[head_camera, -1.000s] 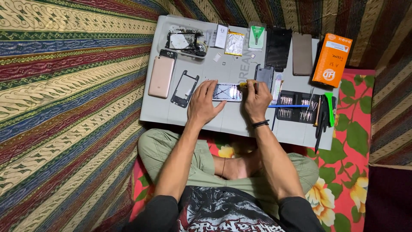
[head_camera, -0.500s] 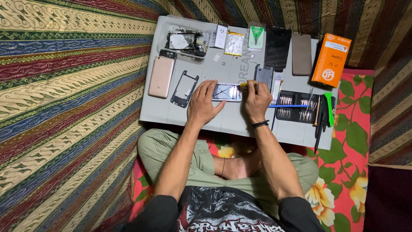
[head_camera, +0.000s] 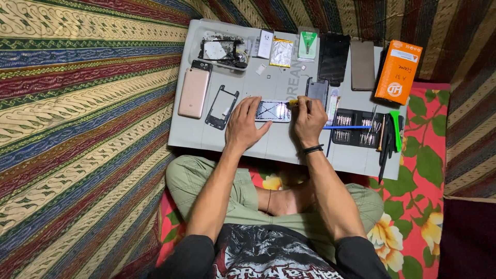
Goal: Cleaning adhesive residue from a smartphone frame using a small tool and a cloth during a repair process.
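Two hands at work on one grey tabletop [head_camera: 206,139], items as follows:

- Left hand [head_camera: 245,125]: fingers spread flat, pinning the left end of a cracked phone [head_camera: 274,110] lying mid-tabletop.
- Right hand [head_camera: 308,120]: fingers clenched round a yellow-tipped tool [head_camera: 292,103], tip at the phone's right end.
- Rose-gold back cover [head_camera: 194,93], left; black phone frame [head_camera: 221,107] just beside it.
- Screwdriver bit case [head_camera: 356,132], right of the right hand.
- Orange box [head_camera: 398,72], far right corner.

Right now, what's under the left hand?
The left hand presses on the left end of a phone with a cracked screen, lying on the grey board. The end under the palm is covered.
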